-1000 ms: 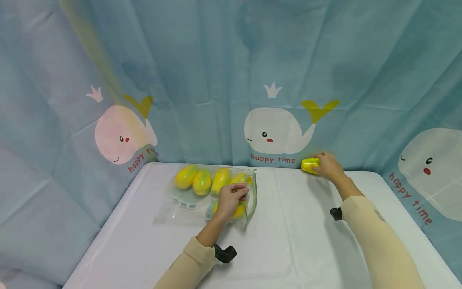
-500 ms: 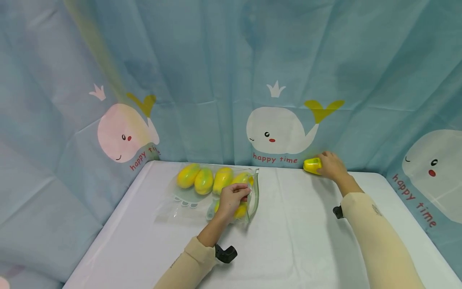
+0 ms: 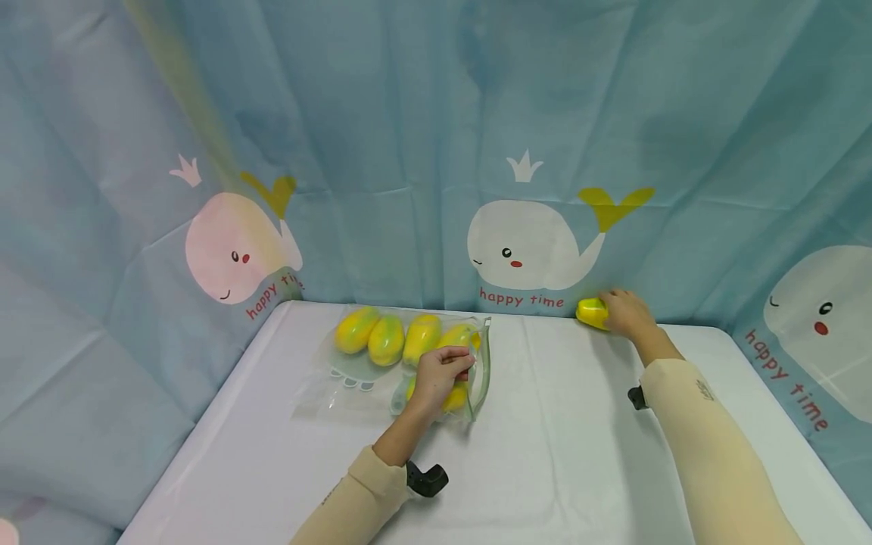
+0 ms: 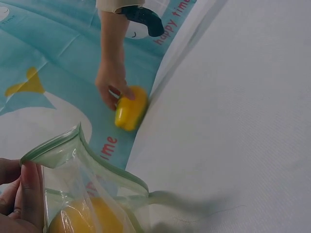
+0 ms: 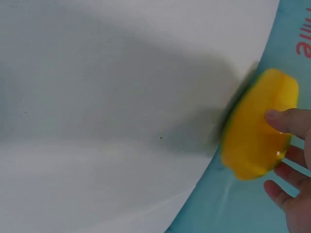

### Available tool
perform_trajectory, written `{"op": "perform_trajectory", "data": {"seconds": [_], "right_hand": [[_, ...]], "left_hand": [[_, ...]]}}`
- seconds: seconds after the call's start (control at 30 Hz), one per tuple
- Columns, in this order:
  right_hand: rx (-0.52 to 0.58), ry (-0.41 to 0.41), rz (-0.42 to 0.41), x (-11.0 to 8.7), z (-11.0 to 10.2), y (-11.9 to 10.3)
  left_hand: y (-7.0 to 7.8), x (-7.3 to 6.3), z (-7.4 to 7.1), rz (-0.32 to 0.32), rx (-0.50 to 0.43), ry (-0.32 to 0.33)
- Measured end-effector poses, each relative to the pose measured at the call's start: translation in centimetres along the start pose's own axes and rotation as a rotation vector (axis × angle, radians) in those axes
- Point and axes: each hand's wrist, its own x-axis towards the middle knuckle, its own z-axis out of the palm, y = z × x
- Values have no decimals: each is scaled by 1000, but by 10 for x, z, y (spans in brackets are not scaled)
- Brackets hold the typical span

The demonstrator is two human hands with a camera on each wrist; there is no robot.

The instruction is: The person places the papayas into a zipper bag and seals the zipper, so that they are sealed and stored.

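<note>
My left hand (image 3: 436, 376) pinches the green-edged mouth of a clear zip bag (image 4: 92, 160) between thumb and fingers, holding that edge up off the table. Inside the bag lie several yellow-green papayas (image 3: 386, 341); one papaya (image 4: 87, 216) shows just inside the mouth in the left wrist view. At the table's far edge, my right hand (image 3: 628, 312) holds a single papaya (image 5: 260, 126), its thumb on top and fingers along the far side. That papaya is against the curtain, well to the right of the bag. My right palm is mostly out of the right wrist view.
A white cloth covers the table (image 3: 531, 454). Blue curtain (image 3: 381, 151) with whale prints hangs right behind its far edge and along both sides. Black wrist devices (image 3: 425, 480) sit under both cuffs.
The papaya under my right hand has turned slightly, and the fingers have shifted a little on it. My left hand stays at the bag's mouth. The head view has drifted slightly.
</note>
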Motion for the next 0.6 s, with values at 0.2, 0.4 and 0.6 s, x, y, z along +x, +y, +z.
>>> {"op": "perform_trajectory", "data": {"seconds": [0.2,0.4,0.6], "right_hand": [[18,12,10,-1,1,1],[139,-1,54,4,5,0],[148,-34,56,2,6,1]], "left_hand": [[-1,1,0,6,-5,1],[-1,1,-1,-2,-6,9],[-3,0,1,1,-11,6]]}}
